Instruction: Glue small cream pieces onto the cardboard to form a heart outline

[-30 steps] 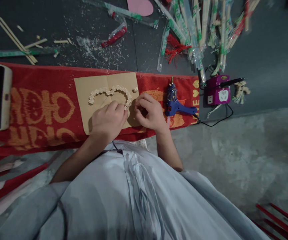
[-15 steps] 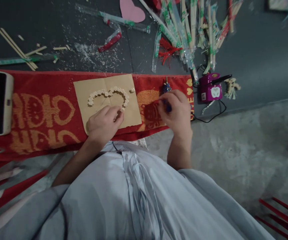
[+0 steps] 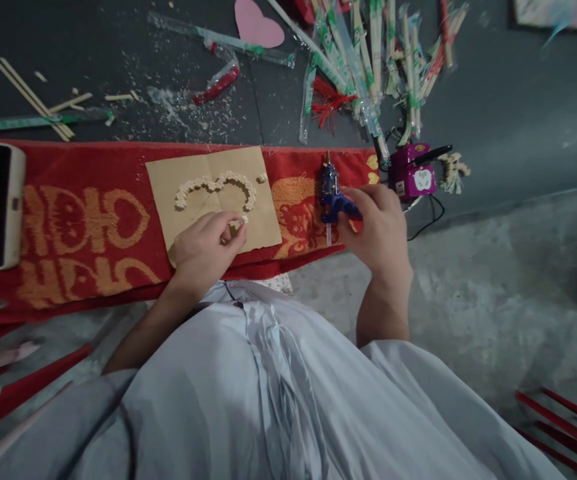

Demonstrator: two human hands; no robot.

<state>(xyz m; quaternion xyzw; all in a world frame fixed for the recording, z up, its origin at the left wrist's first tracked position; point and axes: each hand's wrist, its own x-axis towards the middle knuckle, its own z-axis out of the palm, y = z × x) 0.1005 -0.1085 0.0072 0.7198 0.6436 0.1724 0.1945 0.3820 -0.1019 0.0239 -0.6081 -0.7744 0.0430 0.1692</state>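
Blue glue gun (image 3: 329, 188), right of frame centre: I see right hand (image 3: 382, 230) curled around it; whether gripping, I can't tell. Left hand (image 3: 202, 245), near centre, pinches pale cluster (image 3: 243, 220) over brown card (image 3: 264, 227).

From afar I saw the left hand (image 3: 203, 241) pinching a pale cluster (image 3: 243, 220) over brown paper (image 3: 269, 223) and, farther right, the right hand (image 3: 382, 225) curled around a blue glue gun (image 3: 330, 190).
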